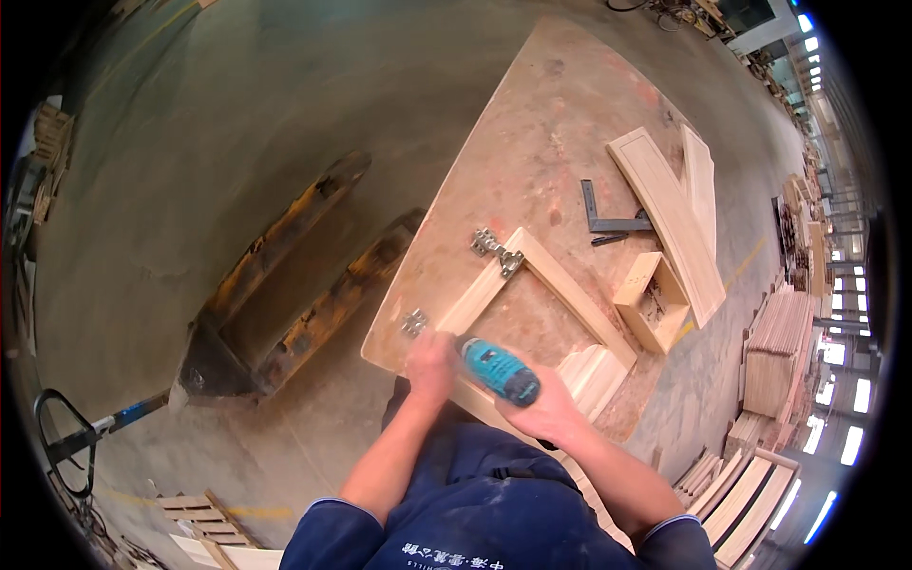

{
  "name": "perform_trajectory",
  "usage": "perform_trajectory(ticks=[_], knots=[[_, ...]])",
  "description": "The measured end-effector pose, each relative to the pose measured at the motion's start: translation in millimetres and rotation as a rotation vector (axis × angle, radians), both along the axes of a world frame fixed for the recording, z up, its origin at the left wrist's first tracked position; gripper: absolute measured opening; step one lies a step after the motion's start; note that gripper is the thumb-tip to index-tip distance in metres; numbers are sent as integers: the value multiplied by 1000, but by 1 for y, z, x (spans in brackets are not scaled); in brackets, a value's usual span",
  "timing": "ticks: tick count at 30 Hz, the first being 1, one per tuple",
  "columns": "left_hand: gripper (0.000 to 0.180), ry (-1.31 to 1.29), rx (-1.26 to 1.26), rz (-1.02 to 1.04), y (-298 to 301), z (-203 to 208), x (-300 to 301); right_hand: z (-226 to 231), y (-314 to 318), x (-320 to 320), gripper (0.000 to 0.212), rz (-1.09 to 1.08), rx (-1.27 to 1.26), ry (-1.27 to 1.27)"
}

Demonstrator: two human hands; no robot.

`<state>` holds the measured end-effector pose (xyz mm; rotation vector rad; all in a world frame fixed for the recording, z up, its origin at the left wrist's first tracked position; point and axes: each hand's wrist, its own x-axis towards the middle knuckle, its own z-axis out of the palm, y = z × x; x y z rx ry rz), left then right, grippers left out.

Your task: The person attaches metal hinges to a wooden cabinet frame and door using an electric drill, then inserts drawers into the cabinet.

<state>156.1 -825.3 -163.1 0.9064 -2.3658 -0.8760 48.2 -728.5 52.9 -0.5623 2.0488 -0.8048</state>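
Observation:
My right hand (pixel 543 407) is wrapped round a teal and black cordless drill (pixel 500 369), whose front end points left toward my other hand. My left hand (pixel 433 365) is closed at the near left corner of a pale wooden frame (pixel 573 294); what its fingers pinch is hidden and slightly blurred. Just beyond those fingers is a metal hinge (pixel 413 322) at the frame's left side. Another metal hinge (pixel 498 253) sits at the frame's far corner. A moulded wooden piece (pixel 591 378) forms the frame's right end, close to my right hand.
The frame lies on a worn worktable (pixel 532 142). Toward its right are a small wooden box (pixel 654 302) with small dark pieces inside, long wooden panels (pixel 670 223) and a black square (pixel 608 222). A yellow pallet jack (pixel 275 247) stands on the floor at left; stacked boards (pixel 781 332) at right.

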Motion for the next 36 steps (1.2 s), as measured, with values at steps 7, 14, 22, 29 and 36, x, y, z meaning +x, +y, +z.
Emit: perform_trajectory(ticks=[7, 14, 22, 29, 36], knots=[[15, -69, 112, 4, -2, 0, 2, -5, 19, -1, 46, -91, -18, 4], [11, 72, 200, 142, -27, -5, 14, -7, 27, 2, 39, -132, 30, 22], [25, -232, 623, 134, -32, 29, 42, -15, 28, 19, 47, -83, 27, -99], [23, -176, 551, 147, -24, 7, 50, -17, 14, 26, 57, 9, 95, -142], [21, -106, 593, 172, -22, 2, 50, -33, 16, 31, 58, 18, 102, -110]])
